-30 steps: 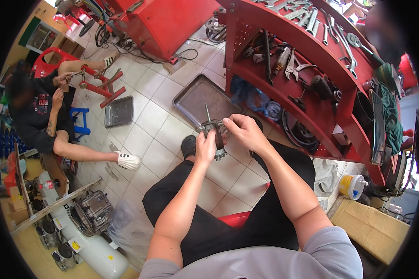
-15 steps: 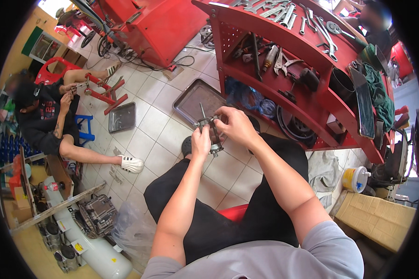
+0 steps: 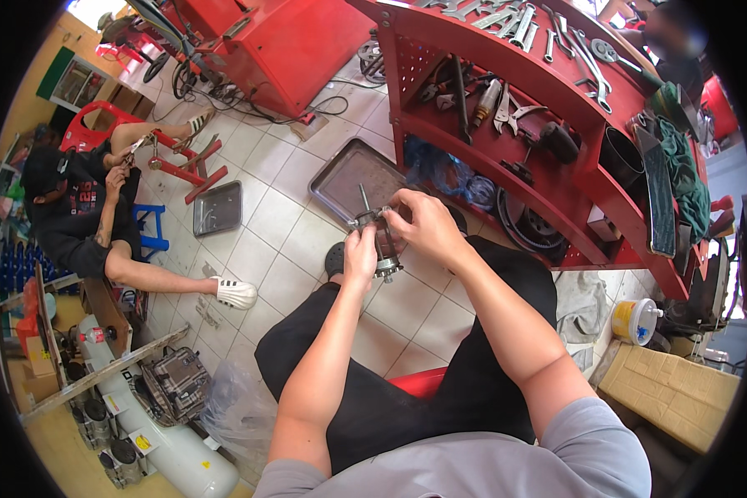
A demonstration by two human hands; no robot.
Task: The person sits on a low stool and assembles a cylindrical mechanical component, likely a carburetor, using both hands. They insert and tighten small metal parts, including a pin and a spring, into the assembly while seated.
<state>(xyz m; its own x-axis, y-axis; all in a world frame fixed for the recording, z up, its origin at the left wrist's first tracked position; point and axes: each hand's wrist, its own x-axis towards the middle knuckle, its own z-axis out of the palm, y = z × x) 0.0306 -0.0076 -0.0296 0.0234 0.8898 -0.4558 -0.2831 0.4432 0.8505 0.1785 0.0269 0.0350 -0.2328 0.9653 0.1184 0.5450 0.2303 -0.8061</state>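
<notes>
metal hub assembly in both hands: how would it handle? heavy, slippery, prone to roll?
The metal hub assembly looks like solid metal with flanges, so probably rigid and heavy for its size. Both the left hand and right hand grip it, hinting at weight. Its round body would likely roll on the floor tiles, though its protruding axle may limit that.

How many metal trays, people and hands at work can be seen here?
Metal trays on the floor: 2, large tray, small tray
People: 2, the wearer and a seated co-worker
Wearer's hands on the metal hub: 2, left hand, right hand
Total: 6
</notes>
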